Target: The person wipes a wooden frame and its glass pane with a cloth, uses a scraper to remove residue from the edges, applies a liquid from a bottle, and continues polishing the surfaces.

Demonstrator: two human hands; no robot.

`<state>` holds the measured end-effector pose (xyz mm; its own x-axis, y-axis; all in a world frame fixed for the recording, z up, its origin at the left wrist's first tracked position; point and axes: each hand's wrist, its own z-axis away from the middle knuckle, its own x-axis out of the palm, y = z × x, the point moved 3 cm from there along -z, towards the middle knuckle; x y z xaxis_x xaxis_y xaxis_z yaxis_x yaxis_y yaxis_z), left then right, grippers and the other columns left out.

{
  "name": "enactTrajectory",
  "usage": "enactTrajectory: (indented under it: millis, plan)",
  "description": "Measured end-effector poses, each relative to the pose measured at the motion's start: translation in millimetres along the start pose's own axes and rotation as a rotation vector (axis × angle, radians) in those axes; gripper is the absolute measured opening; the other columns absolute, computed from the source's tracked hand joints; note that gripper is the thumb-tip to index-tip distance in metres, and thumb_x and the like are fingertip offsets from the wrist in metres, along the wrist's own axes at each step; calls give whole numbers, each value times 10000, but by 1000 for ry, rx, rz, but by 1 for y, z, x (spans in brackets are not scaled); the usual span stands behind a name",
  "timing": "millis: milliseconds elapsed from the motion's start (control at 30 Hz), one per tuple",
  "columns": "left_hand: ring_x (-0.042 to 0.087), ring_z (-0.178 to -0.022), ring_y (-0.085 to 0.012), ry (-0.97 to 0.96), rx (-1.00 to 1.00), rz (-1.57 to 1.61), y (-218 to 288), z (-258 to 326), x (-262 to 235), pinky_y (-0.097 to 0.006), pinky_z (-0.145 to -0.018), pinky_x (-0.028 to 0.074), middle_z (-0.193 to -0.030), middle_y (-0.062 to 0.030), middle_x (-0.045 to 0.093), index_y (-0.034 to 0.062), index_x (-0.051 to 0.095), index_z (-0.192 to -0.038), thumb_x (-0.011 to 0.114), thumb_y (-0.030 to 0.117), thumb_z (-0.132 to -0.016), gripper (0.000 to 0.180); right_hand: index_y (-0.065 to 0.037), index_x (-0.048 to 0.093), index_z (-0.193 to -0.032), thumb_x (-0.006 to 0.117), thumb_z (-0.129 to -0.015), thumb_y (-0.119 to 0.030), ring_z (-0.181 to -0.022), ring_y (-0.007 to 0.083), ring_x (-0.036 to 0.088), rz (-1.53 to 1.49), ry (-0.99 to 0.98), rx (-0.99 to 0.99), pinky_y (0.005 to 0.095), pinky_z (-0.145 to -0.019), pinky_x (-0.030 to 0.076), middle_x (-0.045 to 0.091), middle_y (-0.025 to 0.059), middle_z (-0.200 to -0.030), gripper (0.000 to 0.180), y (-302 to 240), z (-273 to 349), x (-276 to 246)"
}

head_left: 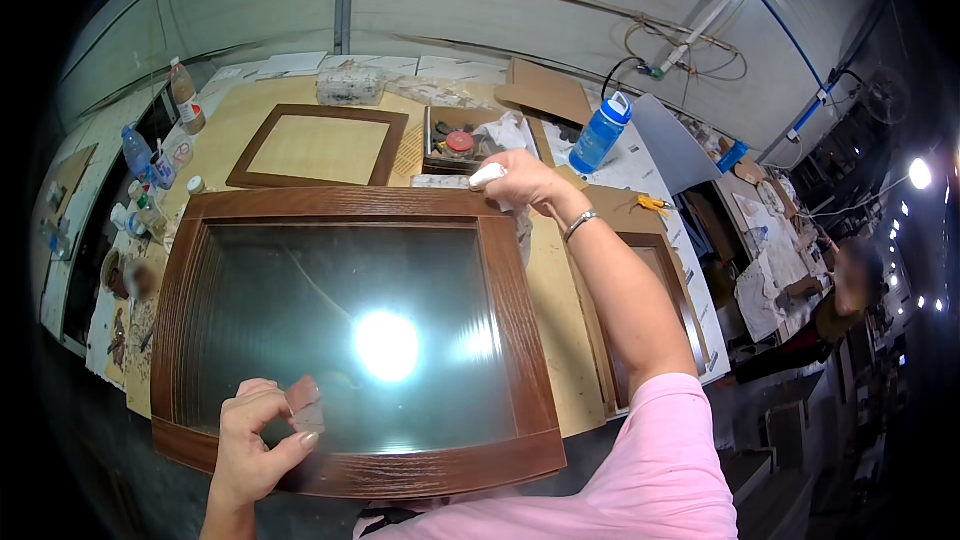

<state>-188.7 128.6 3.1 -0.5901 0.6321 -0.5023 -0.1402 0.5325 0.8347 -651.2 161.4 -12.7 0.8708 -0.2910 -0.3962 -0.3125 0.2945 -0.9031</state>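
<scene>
A brown wood-framed glass panel (525, 340) lies in front of me, its glass reflecting a bright lamp. Over the panel's near left part, my left hand (252, 440) pinches a small thin flat piece (306, 405), reddish at the top and pale below; whether it is sandpaper or a scraper I cannot tell. My right hand (530, 183) reaches to the far right corner of the frame. Its fingers are closed around a crumpled white wipe (487, 176), which is at the frame's top edge. A metal bracelet circles that wrist.
Behind the panel stand an empty brown frame (390, 145) and a box (432, 145) holding a red-lidded jar (459, 144). A blue bottle (598, 135) is at the right, near a yellow-handled tool (652, 204). Several bottles (137, 153) line the left side. Another person (850, 285) is far right.
</scene>
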Motion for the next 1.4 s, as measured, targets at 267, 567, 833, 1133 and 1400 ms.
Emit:
enactTrajectory:
  millis: [267, 567, 833, 1133, 1400]
  plan:
    - [580, -657, -252, 14, 1, 5, 3, -2, 1, -356, -852, 421, -671, -92, 624, 23, 585, -702, 735, 186, -641, 230, 6, 716, -898, 718, -737, -23, -545, 85, 537, 1, 31, 8, 256, -459, 377, 632, 6, -704, 164, -1, -1, -6]
    - [579, -674, -247, 12, -8, 5, 6, 0, 1, -364, -866, 420, -699, -88, 647, 8, 615, -723, 740, 196, -635, 242, 0, 730, -1048, 583, -922, -191, -831, 151, 617, 167, 321, -354, 259, -784, 506, 662, 51, -999, 272, 16, 44, 16]
    - [529, -673, -254, 4, -14, 22, 1, 0, 3, -359, -860, 416, -681, -93, 609, 3, 589, -712, 739, 231, -636, 284, 29, 698, -1104, 635, -883, -74, -952, 161, 660, 79, 510, -264, 301, -840, 520, 699, 98, -1101, 251, 31, 33, 9]
    - [513, -673, -272, 5, -19, -9, -1, 0, 5, -345, -813, 406, -664, -106, 558, 11, 545, -681, 746, 267, -632, 329, -22, 579, -775, 774, -793, -35, -677, 104, 592, -246, 578, -202, 278, -590, 479, 622, 36, -716, 196, 39, 43, 1]
    - [500, -684, -258, 47, -30, -51, 0, 5, 2, -351, -777, 388, -653, -98, 541, 16, 532, -672, 755, 302, -630, 365, -23, 595, -793, 747, -806, -42, -659, 90, 584, -185, 470, -182, 259, -580, 473, 637, 31, -742, 154, 42, 76, 28]
